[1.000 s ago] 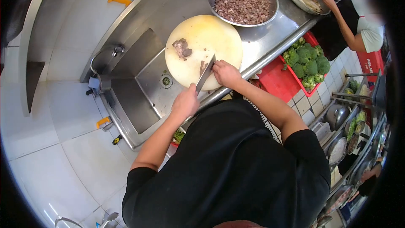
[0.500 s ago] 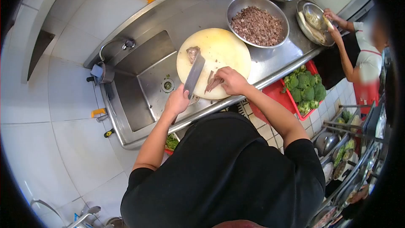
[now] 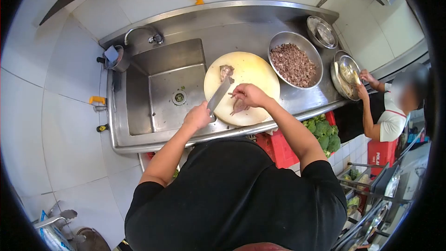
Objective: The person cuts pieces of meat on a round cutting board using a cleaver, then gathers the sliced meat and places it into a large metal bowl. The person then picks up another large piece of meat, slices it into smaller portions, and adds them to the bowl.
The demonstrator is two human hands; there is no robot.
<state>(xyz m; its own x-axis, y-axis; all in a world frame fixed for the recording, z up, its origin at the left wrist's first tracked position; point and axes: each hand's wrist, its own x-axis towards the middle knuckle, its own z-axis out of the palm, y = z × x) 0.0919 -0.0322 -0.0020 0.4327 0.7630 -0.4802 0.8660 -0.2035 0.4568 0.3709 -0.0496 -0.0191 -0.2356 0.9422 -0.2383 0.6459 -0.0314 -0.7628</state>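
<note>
My left hand [image 3: 198,116] grips the handle of a cleaver [image 3: 219,95], whose broad blade lies slanted over the left part of a round, pale yellow chopping board [image 3: 262,72]. Beyond the blade tip sits a chunk of brownish meat [image 3: 226,71]. My right hand [image 3: 253,95] is above the board's near right part, fingers pinched on a thin strip of meat [image 3: 232,95]. Just below those fingers are more thin meat slices [image 3: 239,107], partly hidden by the hand.
A steel bowl [image 3: 317,51] of diced meat stands right of the board. Left is a sink [image 3: 162,111] with a tap [image 3: 155,38]. Broccoli [image 3: 323,132] fills a red crate below the counter. At far right a co-worker [image 3: 371,107] handles food over a bowl [image 3: 335,76].
The camera view has turned, so the counter looks more level. My right hand has lifted slightly off the slices, its fingers pinching a strip. The cleaver stays in my left hand.
</note>
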